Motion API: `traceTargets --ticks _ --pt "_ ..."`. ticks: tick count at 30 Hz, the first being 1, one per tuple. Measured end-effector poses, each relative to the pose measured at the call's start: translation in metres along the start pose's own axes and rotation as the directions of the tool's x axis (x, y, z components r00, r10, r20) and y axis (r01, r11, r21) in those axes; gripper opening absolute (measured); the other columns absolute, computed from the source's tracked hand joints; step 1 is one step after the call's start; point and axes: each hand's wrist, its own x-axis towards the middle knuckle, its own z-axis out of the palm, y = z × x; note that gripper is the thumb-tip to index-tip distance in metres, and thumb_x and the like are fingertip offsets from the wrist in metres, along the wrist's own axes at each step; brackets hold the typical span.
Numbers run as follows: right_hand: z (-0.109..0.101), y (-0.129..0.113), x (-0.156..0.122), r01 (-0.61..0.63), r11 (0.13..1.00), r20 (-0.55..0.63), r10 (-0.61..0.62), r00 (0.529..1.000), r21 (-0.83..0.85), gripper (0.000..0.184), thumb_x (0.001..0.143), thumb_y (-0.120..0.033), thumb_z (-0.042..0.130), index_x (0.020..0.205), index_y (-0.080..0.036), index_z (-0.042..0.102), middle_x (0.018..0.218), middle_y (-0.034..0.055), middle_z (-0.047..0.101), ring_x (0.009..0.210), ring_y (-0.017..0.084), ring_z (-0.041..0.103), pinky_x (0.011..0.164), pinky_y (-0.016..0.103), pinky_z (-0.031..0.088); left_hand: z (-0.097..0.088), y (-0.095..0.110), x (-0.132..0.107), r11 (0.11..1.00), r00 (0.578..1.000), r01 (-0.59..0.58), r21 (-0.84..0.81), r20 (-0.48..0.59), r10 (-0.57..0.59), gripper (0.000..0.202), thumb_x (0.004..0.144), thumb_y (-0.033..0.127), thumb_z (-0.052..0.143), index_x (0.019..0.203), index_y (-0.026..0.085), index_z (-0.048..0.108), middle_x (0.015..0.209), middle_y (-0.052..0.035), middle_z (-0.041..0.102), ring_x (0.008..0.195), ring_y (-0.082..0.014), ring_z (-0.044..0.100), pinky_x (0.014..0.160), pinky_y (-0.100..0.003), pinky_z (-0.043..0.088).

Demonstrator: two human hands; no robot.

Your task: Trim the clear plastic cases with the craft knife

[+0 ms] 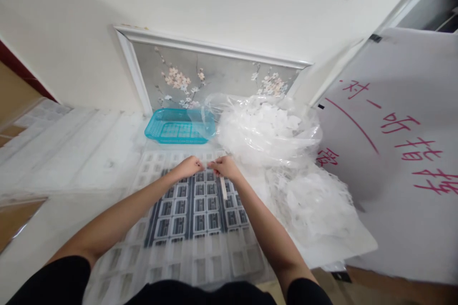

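My left hand (189, 167) and my right hand (226, 167) are close together above the far part of a sheet with dark rectangles in rows (200, 205). The left fingers are pinched; what is between them is too small to make out. Closed in my right hand is a pale narrow strip (223, 188), its lower end pointing toward me. Clear plastic trays with square compartments (205, 267) surround the dark sheet.
Beyond my hands stands a turquoise plastic basket (171, 141). Right of it is an open clear bag (268, 138) of white pieces, with a pile of white, stringy plastic (318, 200) nearer me. A whiteboard (393, 219) with red writing leans at right; frosted sheets (89, 143) lie left.
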Motion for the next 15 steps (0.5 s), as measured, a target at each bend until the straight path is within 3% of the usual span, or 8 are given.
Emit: traceTargets --ticks 4,7,10,12,15 --pt "0.014 -0.003 0.011 -0.035 0.99 0.037 0.04 0.998 -0.137 0.025 0.077 -0.027 0.066 0.057 -0.015 0.058 0.052 0.0021 0.062 0.047 0.012 0.056 0.048 0.02 0.039 0.0 0.005 0.002 0.995 0.994 0.068 -0.073 0.09 -0.061 0.02 0.067 0.025 0.055 0.05 0.016 0.05 0.042 0.005 0.031 0.043 -0.0094 0.03 0.046 -0.024 0.021" --pt "0.016 -0.007 0.014 -0.035 0.974 0.072 0.052 0.996 -0.223 0.021 0.079 -0.024 0.064 0.061 -0.015 0.06 0.056 0.0044 0.065 0.051 0.014 0.059 0.052 0.021 0.042 -0.005 0.008 -0.001 0.977 0.98 0.142 -0.159 0.164 -0.116 0.019 0.068 0.028 0.057 0.054 0.017 0.048 0.042 0.0057 0.029 0.04 -0.0084 0.024 0.043 -0.024 0.018" --pt "0.016 -0.01 0.014 -0.02 0.962 0.112 0.052 0.992 -0.271 0.02 0.08 -0.026 0.063 0.064 -0.014 0.062 0.059 0.0058 0.067 0.053 0.015 0.062 0.056 0.022 0.043 -0.019 0.014 -0.006 0.951 0.966 0.164 -0.262 0.238 -0.101 0.026 0.072 0.036 0.057 0.057 0.02 0.042 0.045 0.0061 0.025 0.039 -0.0077 0.02 0.039 -0.023 0.019" --pt "0.016 -0.01 0.013 -0.017 0.959 0.131 0.056 0.99 -0.283 0.02 0.081 -0.028 0.062 0.066 -0.014 0.063 0.061 0.0058 0.068 0.054 0.015 0.062 0.057 0.022 0.043 -0.033 0.019 -0.009 0.936 0.969 0.133 -0.326 0.24 -0.054 0.028 0.075 0.04 0.055 0.061 0.02 0.041 0.047 0.0065 0.022 0.04 -0.0079 0.02 0.038 -0.023 0.022" --pt "0.015 -0.01 0.013 -0.025 0.959 0.149 0.069 0.986 -0.283 0.016 0.08 -0.025 0.061 0.069 -0.014 0.064 0.06 0.0049 0.067 0.055 0.015 0.062 0.061 0.023 0.044 -0.054 0.028 -0.011 0.922 0.989 0.048 -0.385 0.146 0.009 0.026 0.083 0.041 0.043 0.067 0.021 0.04 0.051 0.0066 0.017 0.042 -0.0091 0.019 0.039 -0.023 0.025"
